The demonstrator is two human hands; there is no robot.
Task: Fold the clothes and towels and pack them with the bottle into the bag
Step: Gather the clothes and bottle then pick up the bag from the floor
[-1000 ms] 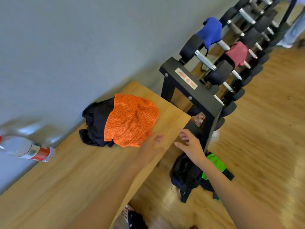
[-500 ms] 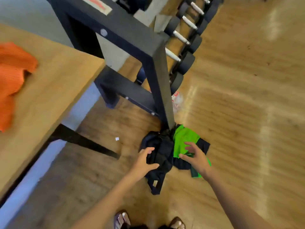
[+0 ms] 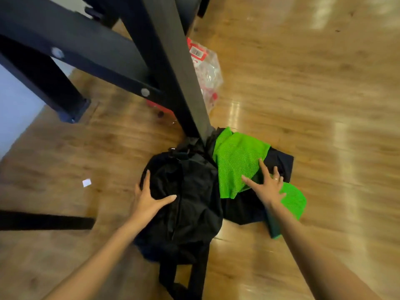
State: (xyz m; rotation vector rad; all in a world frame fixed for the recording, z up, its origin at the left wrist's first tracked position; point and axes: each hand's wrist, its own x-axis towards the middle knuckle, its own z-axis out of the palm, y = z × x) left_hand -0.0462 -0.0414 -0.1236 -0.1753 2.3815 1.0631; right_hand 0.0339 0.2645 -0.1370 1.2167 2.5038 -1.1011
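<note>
A black bag (image 3: 188, 198) lies crumpled on the wooden floor at the foot of a black rack post. My left hand (image 3: 147, 198) rests on the bag's left side, fingers spread and thumb out across the fabric. Right beside the bag lies a green mesh and black garment (image 3: 238, 161). My right hand (image 3: 267, 185) lies flat on it with fingers spread. The bottle, the orange garment and the towels are out of view.
The black dumbbell rack frame (image 3: 168, 68) rises just beyond the bag, with its crossbeam (image 3: 91, 50) to the left. A clear plastic wrapper with red print (image 3: 207, 72) lies behind the post. A small white scrap (image 3: 86, 182) sits on the floor (image 3: 324, 105) to the left.
My view dropped from the bench to the floor and closed in. Both hands came down onto the bag and the green garment.
</note>
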